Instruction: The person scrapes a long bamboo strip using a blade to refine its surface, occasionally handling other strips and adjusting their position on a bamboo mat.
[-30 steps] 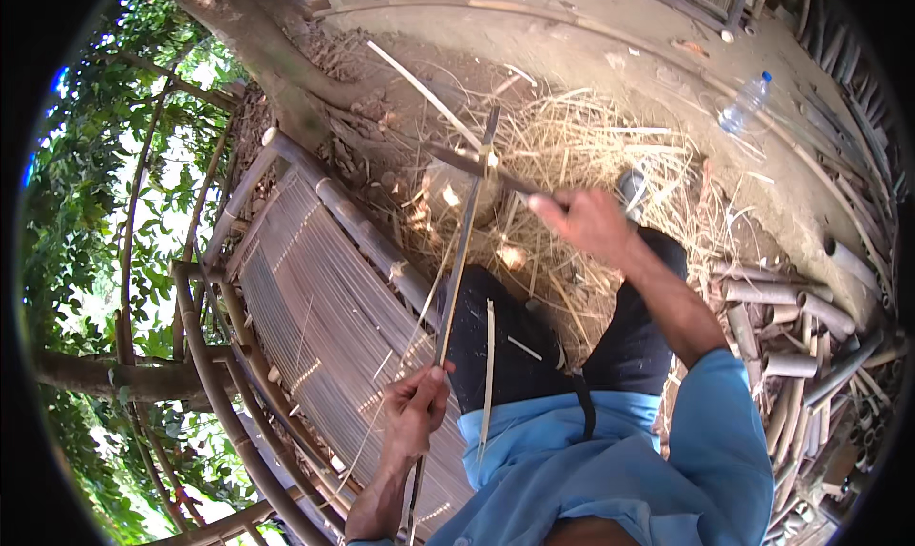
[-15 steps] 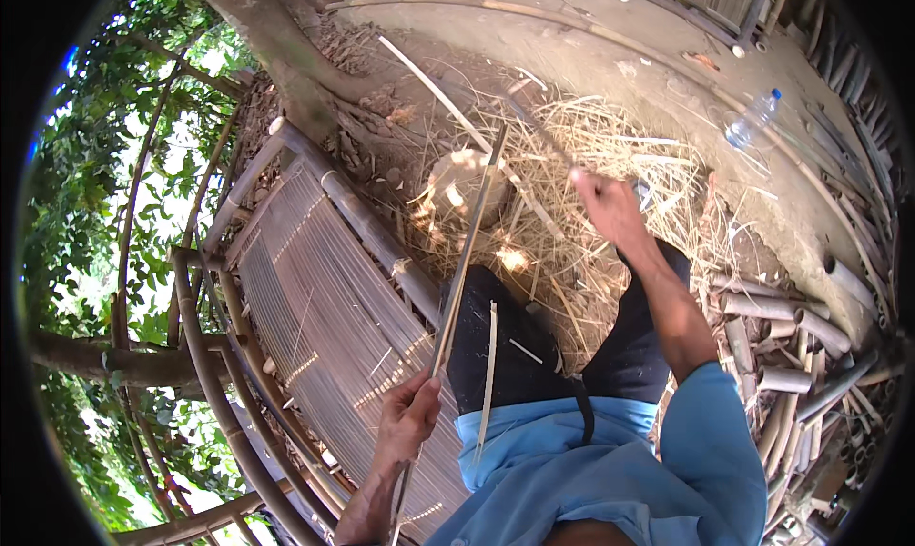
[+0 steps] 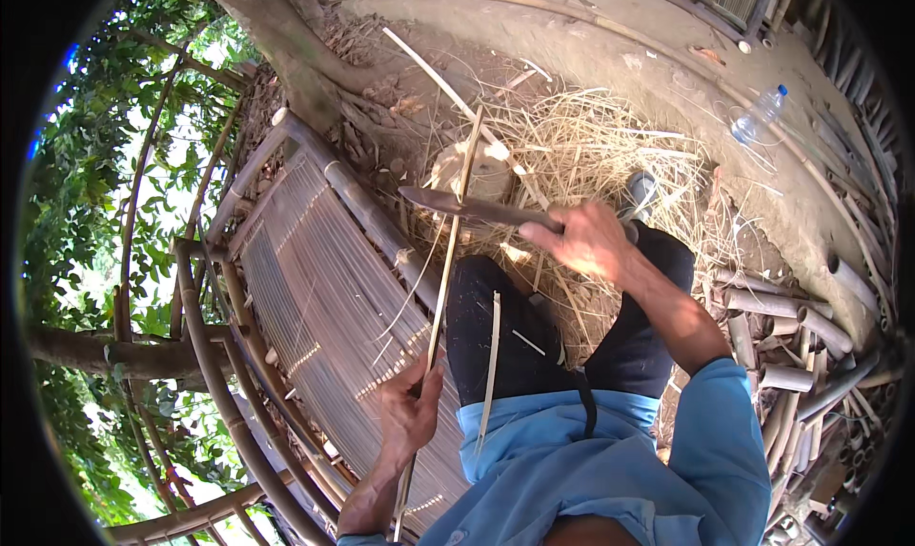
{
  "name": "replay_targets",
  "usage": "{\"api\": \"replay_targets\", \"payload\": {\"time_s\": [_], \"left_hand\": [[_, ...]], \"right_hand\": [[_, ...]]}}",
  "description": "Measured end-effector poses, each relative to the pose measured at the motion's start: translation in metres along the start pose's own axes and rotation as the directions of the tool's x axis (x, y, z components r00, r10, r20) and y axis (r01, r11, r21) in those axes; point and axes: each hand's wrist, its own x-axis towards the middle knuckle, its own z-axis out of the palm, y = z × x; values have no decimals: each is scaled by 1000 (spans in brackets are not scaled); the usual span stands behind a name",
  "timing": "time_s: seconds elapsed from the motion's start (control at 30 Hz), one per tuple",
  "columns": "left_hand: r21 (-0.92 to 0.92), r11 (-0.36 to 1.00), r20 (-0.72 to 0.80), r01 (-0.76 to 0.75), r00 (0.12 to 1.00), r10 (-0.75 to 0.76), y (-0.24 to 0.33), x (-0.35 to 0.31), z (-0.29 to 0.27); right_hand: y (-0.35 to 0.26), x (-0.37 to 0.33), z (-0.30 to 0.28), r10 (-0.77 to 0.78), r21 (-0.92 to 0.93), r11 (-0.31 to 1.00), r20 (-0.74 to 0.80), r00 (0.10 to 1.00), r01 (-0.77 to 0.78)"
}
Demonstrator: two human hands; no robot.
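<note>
Head view: leafy greenery (image 3: 91, 212) fills the area far left of the left hand's fingers, and nearer them, up and to the left, lies a slatted bamboo bench (image 3: 310, 260) with a rail of thick poles. The left hand (image 3: 410, 401) has its fingers curled tight around a long, narrow bamboo strip (image 3: 449, 260), which runs up and slightly right from that grip to a free end well beyond the fingers; its lower part continues below them, beside the forearm. Just right of these fingers, a thin pale sliver (image 3: 491, 365) rests on the dark trousers (image 3: 624, 355) and the blue shirt's hem. Up and left of the right hand's fingers is a pale wooden block (image 3: 488, 176). The right hand (image 3: 591, 246) has its fingers clenched on the handle of a knife (image 3: 496, 211), whose dark blade points left from them and crosses the strip; whether its edge bites in, I cannot tell. Above these fingers spreads a heap of straw-coloured shavings (image 3: 600, 146). Farther up and right lies a clear plastic bottle (image 3: 759, 117) with a blue cap, any print on it too small to read. Well right of the fingers, cut bamboo tubes (image 3: 762, 303) are piled.
</note>
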Motion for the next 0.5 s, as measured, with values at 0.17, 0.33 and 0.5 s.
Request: {"api": "replay_targets", "payload": {"time_s": [0.17,0.33,0.5], "left_hand": [[-63,998,17,-26,999,27,-8,-12,6],[-84,994,-21,-68,998,67,-5,-11,7],[-68,997,-4,-33,999,32,0,-20,0]], "right_hand": [[23,2,-6,72,-85,994,52,996,-67],[24,17,-8,2,-57,998,21,1000,-1],[48,35,-9,96,-138,985,-67,993,-105]]}}
